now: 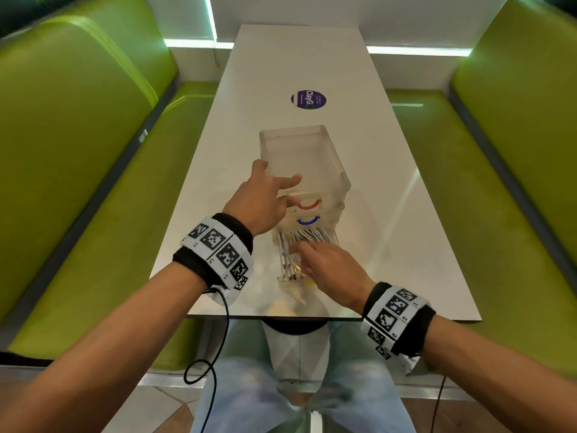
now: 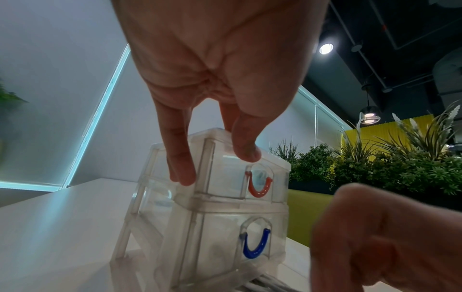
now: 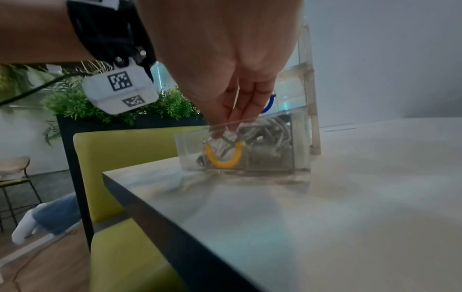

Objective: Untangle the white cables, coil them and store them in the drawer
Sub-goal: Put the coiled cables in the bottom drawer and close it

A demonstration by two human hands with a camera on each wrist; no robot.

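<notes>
A clear plastic drawer unit [image 1: 299, 151] stands mid-table, with a red handle [image 1: 309, 206] above a blue handle [image 1: 307, 220]. Its bottom drawer [image 1: 288, 279] is pulled out toward me and holds the white cables [image 1: 312, 235]. My left hand [image 1: 274, 189] rests on the unit's top front left corner with straight, spread fingers; in the left wrist view the fingers [image 2: 182, 173] lie down its side wall. My right hand [image 1: 307, 259] reaches into the open drawer, straight fingers [image 3: 240, 110] touching the cables [image 3: 270, 128] behind the yellow handle [image 3: 223, 160].
The white table [image 1: 390, 245] runs away from me between two green bench seats [image 1: 109, 214]. A purple round sticker [image 1: 308, 99] lies beyond the unit. The table's near edge [image 1: 312, 318] is just behind the open drawer. A black wire hangs from my left wristband [image 1: 215, 254].
</notes>
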